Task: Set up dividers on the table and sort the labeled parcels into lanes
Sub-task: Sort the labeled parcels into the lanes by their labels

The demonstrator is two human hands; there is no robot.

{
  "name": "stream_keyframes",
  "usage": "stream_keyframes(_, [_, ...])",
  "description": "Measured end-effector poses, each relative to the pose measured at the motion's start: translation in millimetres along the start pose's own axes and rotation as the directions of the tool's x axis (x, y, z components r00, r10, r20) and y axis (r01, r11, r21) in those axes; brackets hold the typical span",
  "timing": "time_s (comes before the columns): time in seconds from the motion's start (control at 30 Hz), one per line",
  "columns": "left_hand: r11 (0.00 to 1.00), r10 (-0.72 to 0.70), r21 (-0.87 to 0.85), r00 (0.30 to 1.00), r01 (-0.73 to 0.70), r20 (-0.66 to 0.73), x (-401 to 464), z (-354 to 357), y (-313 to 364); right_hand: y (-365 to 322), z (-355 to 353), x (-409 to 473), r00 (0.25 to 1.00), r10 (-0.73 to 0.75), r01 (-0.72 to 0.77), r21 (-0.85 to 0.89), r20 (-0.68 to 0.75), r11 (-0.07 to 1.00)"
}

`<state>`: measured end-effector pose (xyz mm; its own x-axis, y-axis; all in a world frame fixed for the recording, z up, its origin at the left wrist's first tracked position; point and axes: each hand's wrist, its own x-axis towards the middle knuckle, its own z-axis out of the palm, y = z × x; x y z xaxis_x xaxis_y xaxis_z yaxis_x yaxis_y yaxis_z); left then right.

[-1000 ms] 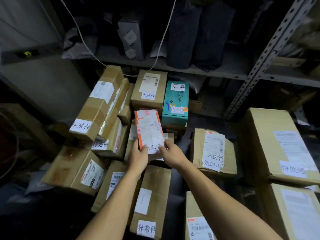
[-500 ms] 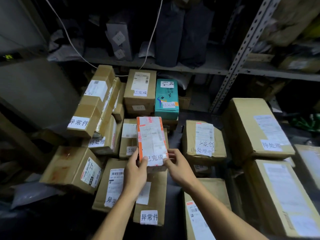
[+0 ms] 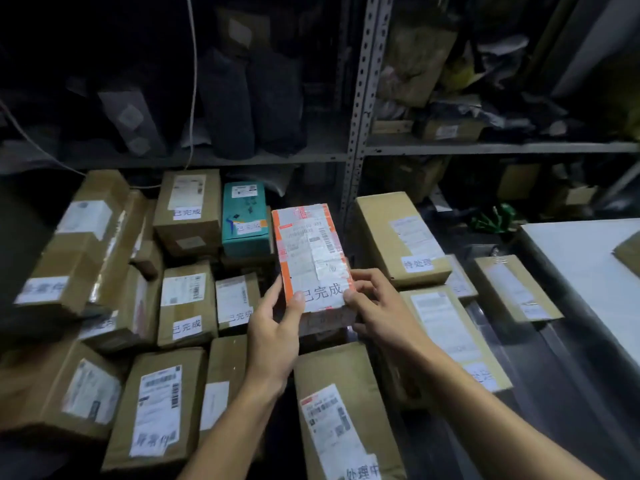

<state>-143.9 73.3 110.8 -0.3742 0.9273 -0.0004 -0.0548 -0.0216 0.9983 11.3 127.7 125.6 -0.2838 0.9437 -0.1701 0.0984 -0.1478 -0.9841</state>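
I hold a small parcel (image 3: 311,254) with orange-edged tape and a white label above the pile, its long side pointing away from me. My left hand (image 3: 275,327) grips its near left corner, thumb on top. Its near right corner is pinched by my right hand (image 3: 375,310). Several labeled cardboard parcels lie below, among them a teal box (image 3: 245,223) and a large brown box (image 3: 398,237). A white table top (image 3: 588,271) shows at the right edge.
A perforated metal shelf post (image 3: 360,133) rises behind the parcel, with dark bags and packages on the shelves. A white cable (image 3: 193,81) hangs at the back left. Something green (image 3: 491,220) lies behind the white table. Parcels cover the floor on the left and in front.
The held parcel has risen and shifted right with both hands. My view has swung right, bringing the white table top into sight.
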Motion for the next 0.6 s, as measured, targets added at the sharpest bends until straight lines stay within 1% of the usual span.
stream_keyframes(0.17, [0.996, 0.035, -0.082, 0.996, -0.028, 0.081, -13, 81, 21, -15, -83, -19, 0.995, -0.057, 0.062, 0.057, -0.082, 0.996])
stream_keyframes(0.3, [0.994, 0.046, -0.104, 0.990, -0.032, 0.136, -24, 156, 35, -24, -159, -32, 0.988, -0.060, 0.078, 0.118, -0.145, 0.990])
stream_keyframes(0.5, [0.998, 0.009, -0.056, 0.985, 0.001, 0.172, -27, 267, 40, -26, -271, -35, 0.981, -0.025, 0.052, 0.139, -0.191, 0.989])
stream_keyframes(0.6, [0.997, -0.044, -0.058, 0.978, 0.057, 0.202, -24, 312, 34, -18, -314, -35, 0.977, 0.003, 0.032, 0.160, -0.212, 0.987])
